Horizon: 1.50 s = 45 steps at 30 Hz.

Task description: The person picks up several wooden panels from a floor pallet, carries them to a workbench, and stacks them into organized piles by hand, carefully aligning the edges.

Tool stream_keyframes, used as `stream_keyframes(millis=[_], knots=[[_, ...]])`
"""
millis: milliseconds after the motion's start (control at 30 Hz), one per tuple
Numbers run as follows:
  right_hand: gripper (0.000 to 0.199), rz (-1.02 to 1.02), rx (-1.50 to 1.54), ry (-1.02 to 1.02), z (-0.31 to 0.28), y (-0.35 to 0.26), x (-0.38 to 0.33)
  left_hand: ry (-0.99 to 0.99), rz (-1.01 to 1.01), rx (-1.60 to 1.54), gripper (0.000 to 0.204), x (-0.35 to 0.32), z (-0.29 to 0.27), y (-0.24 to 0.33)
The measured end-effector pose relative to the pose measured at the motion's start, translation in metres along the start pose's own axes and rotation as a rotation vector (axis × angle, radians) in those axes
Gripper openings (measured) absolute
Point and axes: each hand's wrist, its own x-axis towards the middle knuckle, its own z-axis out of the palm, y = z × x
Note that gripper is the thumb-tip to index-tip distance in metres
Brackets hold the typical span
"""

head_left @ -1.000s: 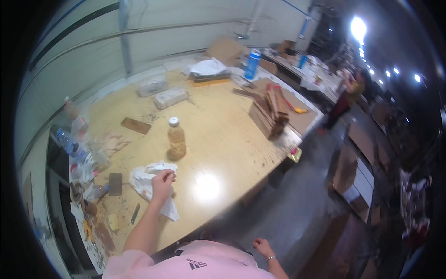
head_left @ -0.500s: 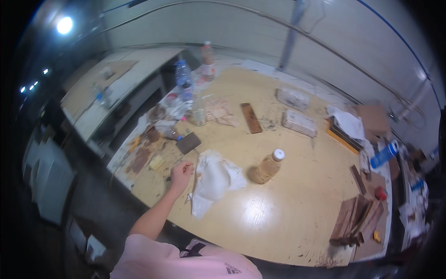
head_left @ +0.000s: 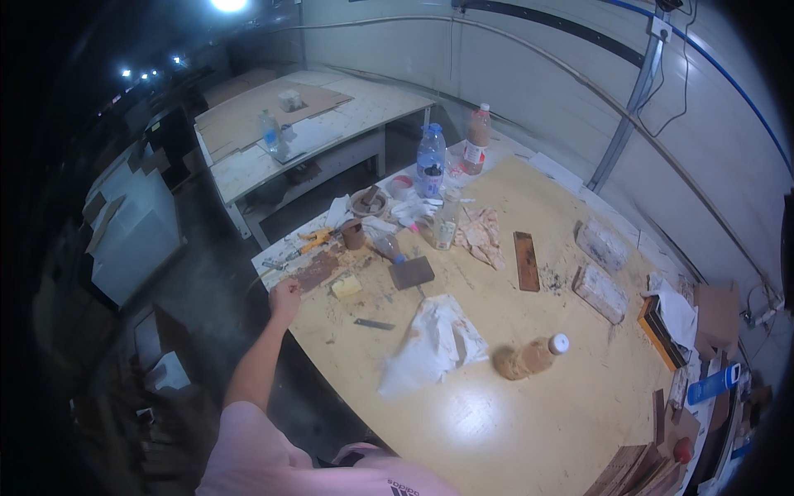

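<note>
My left hand is at the left edge of the yellowish worktable, beside a dark brown stained patch. Its fingers look curled in, and whatever they may hold is hidden. To its right lie a pale yellow sponge-like block and a dark flat strip with a blade-like look. Farther right are a dark grey rectangular block and a crumpled white sheet with brown smears. A bottle with a white cap, partly filled with amber liquid, stands beyond the sheet. My right hand is out of view.
Plastic bottles, bowls and an orange-handled tool crowd the far left edge. A stained cloth, a brown bar and wrapped blocks lie farther back. Wood pieces and a blue tube are at right.
My left hand has moved left, from beside the white sheet to the table's left edge. The head view has turned left, bringing more of the second table into sight.
</note>
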Motion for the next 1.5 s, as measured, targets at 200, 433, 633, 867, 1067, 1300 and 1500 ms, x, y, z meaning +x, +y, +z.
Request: stream_keyframes(millis=[200,433,633,867,1067,1300,1500], knots=[[0.059,0.082,-0.007,0.037,0.043,-0.004,-0.072,-0.086,0.200,0.327,0.022,0.091,0.016,0.008],[0.059,0.246,0.068,0.188,0.088,0.036,-0.189,-0.240,0.323,0.300,0.034,0.149,0.072,-0.003],[0.034,0.137,-0.316,0.145,0.119,0.137,-0.195,-0.180,0.416,0.270,0.041,0.160,0.083,-0.015],[0.036,0.053,-0.165,-0.219,0.036,-0.060,-0.224,-0.142,0.225,0.250,0.039,0.144,0.021,0.006],[0.035,-0.440,-0.268,-0.027,0.000,-0.157,-0.137,-0.124,0.504,-0.194,0.044,0.039,-0.079,0.081],[0.029,-0.735,-0.270,-0.069,-0.019,-0.186,-0.099,-0.790,0.714,-0.440,0.038,-0.264,-0.133,0.223],[0.015,-0.884,-0.148,0.144,-0.036,-0.131,-0.105,-1.133,0.884,0.222,0.052,-0.460,-0.060,0.268]])
